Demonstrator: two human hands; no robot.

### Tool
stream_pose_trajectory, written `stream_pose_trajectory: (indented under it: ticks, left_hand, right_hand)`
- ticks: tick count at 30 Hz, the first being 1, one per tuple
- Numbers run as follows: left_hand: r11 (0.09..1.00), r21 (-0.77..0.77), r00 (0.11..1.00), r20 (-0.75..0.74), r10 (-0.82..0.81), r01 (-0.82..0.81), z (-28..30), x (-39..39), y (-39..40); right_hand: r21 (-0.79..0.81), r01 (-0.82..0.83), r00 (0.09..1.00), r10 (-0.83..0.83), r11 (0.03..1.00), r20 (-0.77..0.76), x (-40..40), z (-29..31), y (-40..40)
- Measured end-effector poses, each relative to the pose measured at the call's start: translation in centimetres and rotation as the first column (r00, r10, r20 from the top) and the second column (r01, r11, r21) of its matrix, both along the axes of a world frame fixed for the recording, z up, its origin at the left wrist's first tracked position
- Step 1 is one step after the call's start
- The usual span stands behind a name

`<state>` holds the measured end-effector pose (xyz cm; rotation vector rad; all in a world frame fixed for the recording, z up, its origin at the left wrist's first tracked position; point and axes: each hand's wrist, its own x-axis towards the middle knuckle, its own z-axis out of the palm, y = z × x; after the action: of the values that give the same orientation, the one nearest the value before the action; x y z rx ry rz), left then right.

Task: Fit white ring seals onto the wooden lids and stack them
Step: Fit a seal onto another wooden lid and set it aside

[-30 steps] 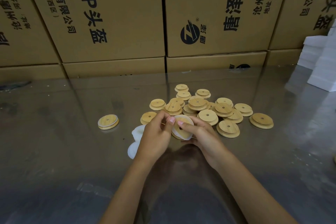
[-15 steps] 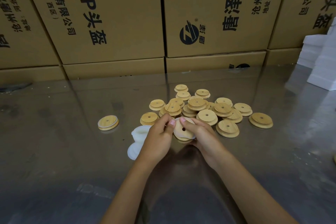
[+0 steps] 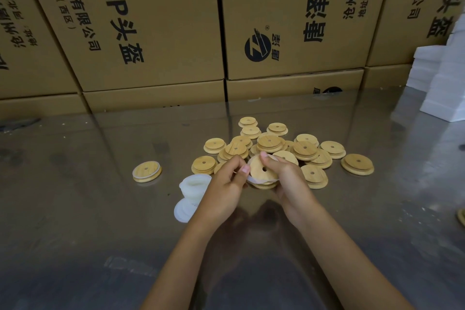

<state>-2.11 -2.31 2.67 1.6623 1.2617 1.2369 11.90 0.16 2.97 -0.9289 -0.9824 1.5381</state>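
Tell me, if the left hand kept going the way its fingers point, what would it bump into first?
Probably the wooden lid that the right hand holds: the left hand already pinches its white ring seal, fingers pointing right at it.

Single head-worn wide-angle view, looking forward and down over shiny metal worktop [image 3: 75,209]. Forearms enter from bottom edge; left hand [image 3: 224,191] and right hand [image 3: 289,184] near frame centre, close to lens. Far worktop edge meets wall of printed cardboard boxes [image 3: 161,20] filling upper half. White foam blocks [image 3: 442,78] at right edge. Strong barrel distortion. No second view.
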Motion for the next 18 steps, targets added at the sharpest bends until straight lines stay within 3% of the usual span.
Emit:
stream_pose_trajectory:
  ticks: [5, 12, 18]
  left_hand:
    - [0.997, 0.056, 0.999, 0.0, 0.049, -0.049, -0.1, 0.8, -0.1]
    - [0.984, 0.087, 0.979, 0.147, 0.143, -0.157, -0.4, 1.1, -0.5]
    - [0.973, 0.113, 0.978, -0.02, 0.206, -0.203, -0.9, 1.5, -0.6]
  right_hand:
    - [-0.027, 0.028, 0.998, -0.03, 0.999, -0.058, -0.2, 0.0, -0.1]
    - [0.047, 0.057, 0.998, -0.056, 0.997, -0.019, -0.4, 0.1, -0.2]
    - [0.103, 0.052, 0.999, -0.052, 0.993, -0.002, -0.1, 0.1, -0.4]
